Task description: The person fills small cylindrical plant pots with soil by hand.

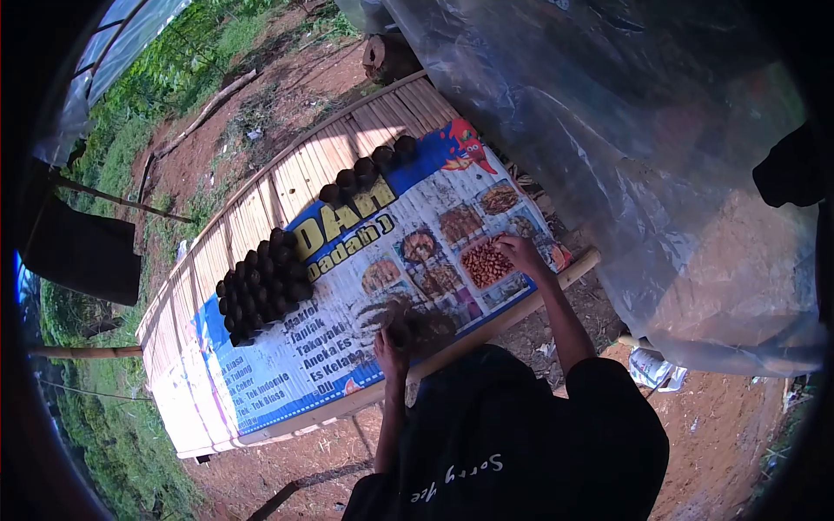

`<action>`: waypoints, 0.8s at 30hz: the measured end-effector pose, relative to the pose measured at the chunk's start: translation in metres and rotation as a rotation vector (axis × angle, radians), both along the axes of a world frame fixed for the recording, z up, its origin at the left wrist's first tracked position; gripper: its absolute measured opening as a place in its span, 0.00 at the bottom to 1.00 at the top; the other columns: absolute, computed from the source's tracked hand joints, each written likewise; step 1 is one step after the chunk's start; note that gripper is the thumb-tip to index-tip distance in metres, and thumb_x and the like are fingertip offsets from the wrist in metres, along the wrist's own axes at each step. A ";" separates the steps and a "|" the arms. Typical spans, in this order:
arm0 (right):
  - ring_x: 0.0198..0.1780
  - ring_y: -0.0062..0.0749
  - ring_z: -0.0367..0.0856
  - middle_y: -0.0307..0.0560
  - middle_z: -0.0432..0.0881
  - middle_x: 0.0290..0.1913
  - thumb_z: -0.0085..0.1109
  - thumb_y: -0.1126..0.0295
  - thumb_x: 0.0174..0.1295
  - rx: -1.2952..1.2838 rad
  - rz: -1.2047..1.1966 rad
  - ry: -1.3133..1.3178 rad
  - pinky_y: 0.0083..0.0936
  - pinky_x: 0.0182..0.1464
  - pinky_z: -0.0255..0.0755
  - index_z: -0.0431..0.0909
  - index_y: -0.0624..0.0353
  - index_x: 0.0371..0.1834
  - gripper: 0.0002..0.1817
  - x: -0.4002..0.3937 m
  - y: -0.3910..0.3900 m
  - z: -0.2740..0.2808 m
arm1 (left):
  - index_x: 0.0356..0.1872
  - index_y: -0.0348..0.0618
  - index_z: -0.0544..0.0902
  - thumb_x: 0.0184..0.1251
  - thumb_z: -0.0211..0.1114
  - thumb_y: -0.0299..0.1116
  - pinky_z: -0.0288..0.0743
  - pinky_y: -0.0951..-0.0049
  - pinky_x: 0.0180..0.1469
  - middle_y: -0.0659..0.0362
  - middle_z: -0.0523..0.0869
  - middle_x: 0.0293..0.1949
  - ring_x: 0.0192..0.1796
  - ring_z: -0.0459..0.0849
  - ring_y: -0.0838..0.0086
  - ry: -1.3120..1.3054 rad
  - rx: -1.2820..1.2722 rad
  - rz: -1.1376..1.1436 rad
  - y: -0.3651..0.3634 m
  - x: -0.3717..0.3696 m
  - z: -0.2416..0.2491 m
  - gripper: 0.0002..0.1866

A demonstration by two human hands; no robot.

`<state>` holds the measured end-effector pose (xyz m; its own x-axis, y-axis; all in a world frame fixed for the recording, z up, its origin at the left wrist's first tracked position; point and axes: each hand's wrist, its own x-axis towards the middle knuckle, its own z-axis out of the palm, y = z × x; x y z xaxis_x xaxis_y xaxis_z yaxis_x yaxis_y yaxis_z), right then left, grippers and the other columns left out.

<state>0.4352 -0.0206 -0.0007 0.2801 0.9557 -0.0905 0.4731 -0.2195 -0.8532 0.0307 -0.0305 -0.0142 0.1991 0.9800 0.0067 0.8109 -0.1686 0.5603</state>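
My left hand point(391, 356) is closed around the side of a small dark seedling pot point(400, 333) near the front edge of the table. Loose dark soil point(430, 330) is heaped beside that pot on the printed banner. Farther right, my right hand point(519, 253) hovers over or touches a patch of reddish-brown seeds point(486, 264). Its fingers are pressed together, and whatever is between them is too small to make out. Whether the seeds lie in a shallow container cannot be told.
A block of several dark pots point(265, 286) stands on the left of the banner point(347, 286), with a short row of pots point(369, 169) at the back. The slatted bamboo table point(287, 187) carries it all. Clear plastic sheeting point(625, 156) hangs at the right.
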 end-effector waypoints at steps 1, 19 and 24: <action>0.42 0.40 0.84 0.51 0.84 0.40 0.59 0.67 0.63 -0.005 0.005 0.008 0.32 0.44 0.76 0.81 0.62 0.41 0.10 -0.001 -0.001 0.000 | 0.59 0.44 0.69 0.46 0.74 0.38 0.67 0.53 0.56 0.47 0.75 0.50 0.54 0.73 0.50 0.010 0.014 0.008 -0.001 0.000 -0.002 0.36; 0.33 0.24 0.81 0.43 0.81 0.28 0.65 0.71 0.58 0.012 -0.007 0.170 0.27 0.36 0.73 0.76 0.63 0.36 0.09 -0.005 -0.010 0.010 | 0.61 0.43 0.70 0.44 0.76 0.40 0.67 0.53 0.55 0.48 0.75 0.50 0.54 0.74 0.50 -0.068 0.046 0.000 -0.001 -0.001 -0.012 0.39; 0.37 0.31 0.83 0.49 0.84 0.34 0.62 0.73 0.59 0.164 -0.194 0.025 0.28 0.39 0.75 0.80 0.63 0.40 0.08 -0.006 -0.015 0.001 | 0.61 0.43 0.70 0.45 0.76 0.43 0.66 0.53 0.54 0.48 0.74 0.49 0.53 0.73 0.50 -0.149 0.053 -0.010 -0.002 0.011 -0.005 0.40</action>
<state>0.4297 -0.0352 0.0005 0.4589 0.8869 0.0525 0.4142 -0.1613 -0.8958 0.0413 -0.0320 -0.0190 0.2020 0.9754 0.0888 0.7174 -0.2091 0.6645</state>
